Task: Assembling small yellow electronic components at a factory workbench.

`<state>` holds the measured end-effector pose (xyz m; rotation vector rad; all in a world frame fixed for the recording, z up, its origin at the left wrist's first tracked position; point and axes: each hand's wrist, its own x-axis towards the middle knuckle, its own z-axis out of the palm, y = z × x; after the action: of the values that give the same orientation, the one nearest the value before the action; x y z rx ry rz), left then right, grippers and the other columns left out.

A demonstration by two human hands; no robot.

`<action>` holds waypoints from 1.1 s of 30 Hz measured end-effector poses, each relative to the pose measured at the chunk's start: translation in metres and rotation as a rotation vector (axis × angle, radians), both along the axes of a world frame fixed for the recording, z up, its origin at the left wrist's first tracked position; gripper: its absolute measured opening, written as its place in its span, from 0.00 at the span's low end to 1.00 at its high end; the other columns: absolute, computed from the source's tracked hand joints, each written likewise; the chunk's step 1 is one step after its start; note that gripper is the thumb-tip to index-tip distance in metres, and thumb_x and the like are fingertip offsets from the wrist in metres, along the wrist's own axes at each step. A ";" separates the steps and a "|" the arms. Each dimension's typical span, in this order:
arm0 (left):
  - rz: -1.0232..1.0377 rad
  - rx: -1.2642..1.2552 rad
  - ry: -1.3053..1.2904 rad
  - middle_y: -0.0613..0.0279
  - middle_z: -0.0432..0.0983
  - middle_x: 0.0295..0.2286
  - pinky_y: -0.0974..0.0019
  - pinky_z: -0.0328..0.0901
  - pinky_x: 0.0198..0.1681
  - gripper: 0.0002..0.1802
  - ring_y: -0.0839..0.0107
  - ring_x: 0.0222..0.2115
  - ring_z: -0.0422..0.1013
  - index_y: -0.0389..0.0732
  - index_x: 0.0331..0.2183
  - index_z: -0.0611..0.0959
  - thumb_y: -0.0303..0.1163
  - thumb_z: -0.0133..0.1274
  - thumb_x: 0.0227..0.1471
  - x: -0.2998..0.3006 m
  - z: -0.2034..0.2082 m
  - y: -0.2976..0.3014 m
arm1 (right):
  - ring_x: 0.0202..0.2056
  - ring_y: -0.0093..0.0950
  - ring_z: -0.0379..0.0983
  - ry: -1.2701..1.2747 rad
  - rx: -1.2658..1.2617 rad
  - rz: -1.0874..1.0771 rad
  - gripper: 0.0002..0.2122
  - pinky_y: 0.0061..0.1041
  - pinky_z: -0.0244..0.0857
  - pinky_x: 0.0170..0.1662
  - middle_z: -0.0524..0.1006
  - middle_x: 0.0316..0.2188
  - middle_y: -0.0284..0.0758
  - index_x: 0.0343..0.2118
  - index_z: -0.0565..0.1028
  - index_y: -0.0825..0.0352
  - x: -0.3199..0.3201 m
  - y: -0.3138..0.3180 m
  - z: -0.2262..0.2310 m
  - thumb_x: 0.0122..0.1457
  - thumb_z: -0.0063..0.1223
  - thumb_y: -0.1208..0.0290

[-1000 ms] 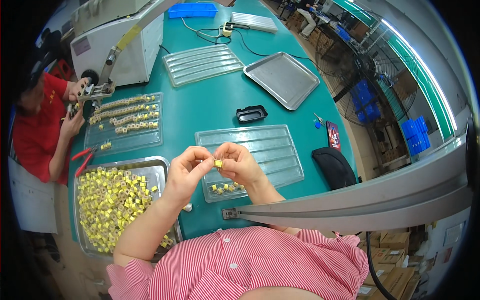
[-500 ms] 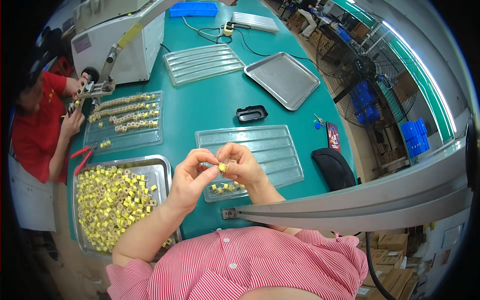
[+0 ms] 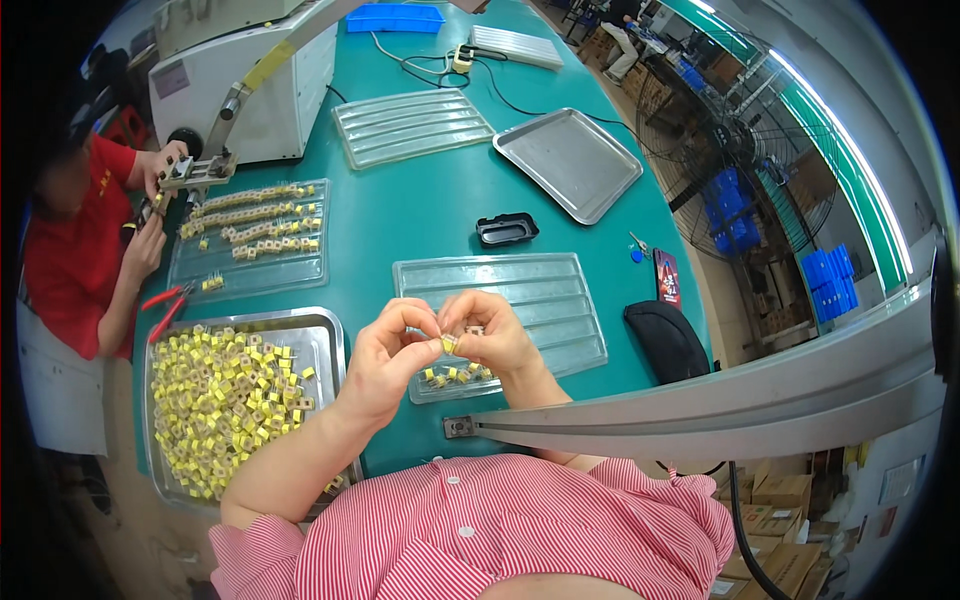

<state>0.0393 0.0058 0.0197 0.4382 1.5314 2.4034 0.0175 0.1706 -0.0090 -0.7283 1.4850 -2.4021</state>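
My left hand (image 3: 388,358) and my right hand (image 3: 490,335) meet over the near part of a clear ribbed tray (image 3: 520,300). Between their fingertips is a small yellow-wrapped transformer (image 3: 449,343), pinched from both sides and partly covered by the fingers. Another pale piece (image 3: 474,330) shows against my right fingers. Several more yellow transformers (image 3: 458,375) lie in the tray's nearest groove, below my hands. To the left, a metal tray (image 3: 330,345) holds a big heap of the same yellow transformers (image 3: 225,410).
A metal arm (image 3: 700,415) crosses at the lower right. Beyond are a black dish (image 3: 505,229), a metal tray (image 3: 570,165), a black case (image 3: 665,340) and keys (image 3: 638,246). Red-handled pliers (image 3: 168,310) lie left, near a co-worker in a red shirt (image 3: 75,260) beside a machine.
My fingertips have shifted slightly around the transformer, and it has turned a little. A pale piece by my right fingers shows more now. The view has moved slightly.
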 end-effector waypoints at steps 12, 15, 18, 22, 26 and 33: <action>0.228 -0.321 0.382 0.62 0.67 0.29 0.71 0.59 0.32 0.10 0.73 0.28 0.65 0.37 0.28 0.73 0.23 0.52 0.37 0.000 0.006 -0.004 | 0.15 0.12 0.60 -0.233 -0.049 -0.014 0.08 0.10 0.50 0.14 0.71 0.22 0.33 0.28 0.69 0.71 0.002 -0.001 0.008 0.42 0.51 0.83; 0.432 -0.660 0.912 0.61 0.70 0.26 0.66 0.59 0.32 0.14 0.68 0.28 0.67 0.38 0.29 0.74 0.27 0.57 0.34 0.000 0.020 -0.007 | 0.15 0.13 0.60 -0.283 -0.096 -0.013 0.08 0.10 0.50 0.14 0.71 0.22 0.33 0.27 0.68 0.71 0.000 -0.002 0.009 0.42 0.52 0.82; 0.503 -0.756 1.162 0.60 0.70 0.24 0.64 0.60 0.34 0.19 0.64 0.26 0.68 0.37 0.29 0.74 0.27 0.60 0.28 -0.003 0.020 -0.009 | 0.15 0.13 0.60 -0.276 -0.068 -0.041 0.08 0.10 0.50 0.14 0.71 0.22 0.33 0.26 0.67 0.70 0.000 -0.003 0.009 0.42 0.53 0.82; 0.595 -0.858 1.296 0.63 0.71 0.24 0.60 0.59 0.34 0.14 0.67 0.27 0.69 0.38 0.27 0.75 0.28 0.58 0.31 -0.002 0.019 -0.008 | 0.15 0.12 0.60 -0.276 -0.076 -0.029 0.07 0.10 0.50 0.14 0.71 0.22 0.33 0.25 0.68 0.70 0.000 -0.002 0.007 0.42 0.53 0.82; 0.650 -0.933 1.391 0.63 0.72 0.23 0.61 0.59 0.34 0.11 0.69 0.26 0.69 0.37 0.27 0.76 0.32 0.55 0.37 -0.002 0.019 -0.007 | 0.13 0.12 0.59 -0.279 -0.070 -0.033 0.06 0.09 0.49 0.13 0.72 0.21 0.32 0.24 0.68 0.70 0.000 -0.002 0.007 0.42 0.53 0.82; 0.653 -0.957 1.415 0.63 0.71 0.24 0.60 0.58 0.36 0.10 0.67 0.26 0.69 0.37 0.27 0.76 0.31 0.54 0.38 -0.002 0.017 -0.007 | 0.13 0.12 0.58 -0.297 -0.064 -0.029 0.06 0.10 0.47 0.12 0.71 0.21 0.32 0.24 0.68 0.70 -0.001 -0.001 0.005 0.43 0.53 0.81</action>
<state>0.0368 -0.0016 0.0365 1.7416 3.4546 1.0126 0.0166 0.1695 -0.0043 -0.3425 1.3125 -2.4585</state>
